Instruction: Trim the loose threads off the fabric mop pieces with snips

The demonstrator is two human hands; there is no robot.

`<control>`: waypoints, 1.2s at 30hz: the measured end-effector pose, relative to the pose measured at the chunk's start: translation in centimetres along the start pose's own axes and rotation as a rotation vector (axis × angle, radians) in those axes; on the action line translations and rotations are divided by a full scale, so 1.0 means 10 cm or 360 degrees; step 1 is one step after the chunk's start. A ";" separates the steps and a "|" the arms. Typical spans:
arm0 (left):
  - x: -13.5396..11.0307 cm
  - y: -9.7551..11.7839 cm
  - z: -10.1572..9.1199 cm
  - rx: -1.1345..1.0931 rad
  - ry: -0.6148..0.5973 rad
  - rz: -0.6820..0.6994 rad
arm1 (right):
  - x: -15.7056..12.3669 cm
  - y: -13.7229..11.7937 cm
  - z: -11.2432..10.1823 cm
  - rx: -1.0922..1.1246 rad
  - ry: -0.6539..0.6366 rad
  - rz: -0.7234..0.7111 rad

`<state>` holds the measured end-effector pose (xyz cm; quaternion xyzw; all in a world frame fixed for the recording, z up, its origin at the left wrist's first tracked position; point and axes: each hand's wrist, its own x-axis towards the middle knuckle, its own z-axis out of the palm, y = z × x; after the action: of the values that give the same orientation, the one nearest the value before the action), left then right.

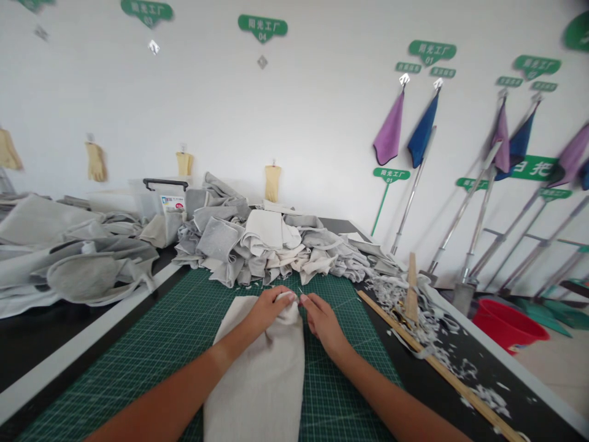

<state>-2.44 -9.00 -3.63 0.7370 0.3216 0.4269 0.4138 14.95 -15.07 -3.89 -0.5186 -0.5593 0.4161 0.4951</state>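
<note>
A light grey piece of cloth (257, 374) lies lengthwise on the green cutting mat (151, 344) in front of me. My left hand (271, 310) is closed on the cloth's far right corner, which is bunched up and slightly raised between thumb and fingers. Right beside that corner, my right hand (322, 316) is pinched shut. A thin, shiny needle (300, 290) shows at its fingertips, close against the cloth; any thread is too fine to make out.
Grey cloth pieces (267, 233) are heaped behind the mat, with more cloth (78, 258) at the left. A clear plastic box (161, 199) stands behind. On the right lie wooden strips (437, 362), scissors (400, 316) and fabric scraps (427, 331). A red bucket (508, 325) is beyond the table edge.
</note>
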 end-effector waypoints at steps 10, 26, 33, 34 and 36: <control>0.00 0.01 0.03 0.0066 -0.0054 0.0037 | -0.02 -0.10 -0.04 0.0242 -0.0231 0.0179; -0.07 0.18 -0.01 0.0265 0.0565 0.0049 | -0.15 -0.32 0.00 0.0607 -0.0418 0.0600; -0.07 0.39 -0.18 0.0396 0.1083 0.0076 | -0.13 -0.37 -0.13 0.0553 -0.0788 0.0671; -0.06 0.43 -0.21 0.0415 0.1121 0.0084 | -0.14 -0.38 -0.14 0.0564 -0.0886 0.0700; -0.04 0.51 -0.29 0.0434 0.1193 0.0106 | -0.15 -0.40 -0.16 0.0604 -0.1090 0.0776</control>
<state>-4.59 -10.60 1.57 0.5884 0.4798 0.6328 0.1521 15.85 -17.10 0.13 -0.3679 -0.4662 0.7628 0.2556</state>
